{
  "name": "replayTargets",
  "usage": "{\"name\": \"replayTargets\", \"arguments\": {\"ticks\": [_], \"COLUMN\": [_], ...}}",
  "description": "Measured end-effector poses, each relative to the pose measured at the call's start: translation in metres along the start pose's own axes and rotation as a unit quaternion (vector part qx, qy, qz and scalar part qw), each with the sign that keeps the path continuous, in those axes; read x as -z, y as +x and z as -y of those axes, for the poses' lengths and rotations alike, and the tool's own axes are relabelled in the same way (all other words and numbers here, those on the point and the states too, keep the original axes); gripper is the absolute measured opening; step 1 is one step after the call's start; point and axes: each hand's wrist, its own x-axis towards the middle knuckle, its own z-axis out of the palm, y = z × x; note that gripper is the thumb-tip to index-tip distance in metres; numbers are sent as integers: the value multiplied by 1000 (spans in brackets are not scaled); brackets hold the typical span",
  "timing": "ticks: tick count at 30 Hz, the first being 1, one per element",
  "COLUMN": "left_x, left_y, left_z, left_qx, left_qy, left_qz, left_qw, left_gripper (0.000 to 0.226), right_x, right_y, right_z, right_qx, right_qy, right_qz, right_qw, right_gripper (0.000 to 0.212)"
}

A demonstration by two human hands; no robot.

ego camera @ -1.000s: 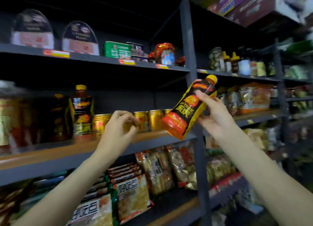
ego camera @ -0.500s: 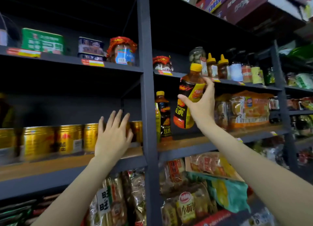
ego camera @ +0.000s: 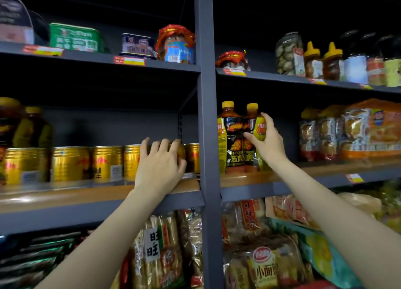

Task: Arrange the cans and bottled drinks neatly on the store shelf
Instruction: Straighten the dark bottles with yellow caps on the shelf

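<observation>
Cans [ego camera: 71,164] in gold, a whole row of them, stand along the wooden shelf [ego camera: 65,196] left of the grey upright post [ego camera: 205,115]. Right of the post, two yellow-capped bottles stand upright and touching: the left bottle [ego camera: 227,137] free, the right bottle [ego camera: 252,137] gripped around its label by the right hand [ego camera: 268,141], thumb in front, fingers curled behind. Over on the cans, the left hand [ego camera: 160,165] is draped across the can [ego camera: 181,152] second from the post, fingers curled over its top. Snack packets [ego camera: 165,252] fill the shelf below.
</observation>
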Motion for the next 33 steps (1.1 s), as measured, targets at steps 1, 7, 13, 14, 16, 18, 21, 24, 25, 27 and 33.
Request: {"name": "replayTargets", "arguments": {"ticks": [1,7,13,14,16,18,21,24,25,27,33], "left_x": [-1,7,41,49,68,87,113,131,134,135,119], "left_y": [0,-1,-25,-31,-44,-60,-92,-121,-128,-135,-134], "left_z": [0,4,62,84,132,184,271,357,382,424,458], "left_qx": [0,-17,8,15,25,25,40,45,37,13,-13], "left_qy": [-2,-67,-170,-160,-137,-100,-35,38,57,79,52], "left_qz": [0,-38,-147,-156,-176,-191,-179,-133,-115,-79,-75], "left_qw": [1000,997,974,974,975,976,983,989,991,994,996], "left_gripper": [61,55,44,43,39,37,39,53,55,59,60], "right_x": [0,-5,-39,-52,-81,-116,-171,-222,-237,-266,-348], "right_y": [-2,-37,-81,-89,-104,-123,-156,-186,-193,-201,-175], "right_z": [2,37,128,147,183,217,270,324,341,366,401], "right_qx": [-3,77,269,283,290,289,285,280,273,246,140], "right_qy": [-2,-36,21,28,39,40,46,89,99,111,41], "right_qz": [2,-123,-83,-60,-6,55,127,178,196,229,275], "right_qw": [1000,989,959,957,956,955,949,939,937,935,950], "right_gripper": [74,54,43,44,47,53,61,65,66,69,81]}}
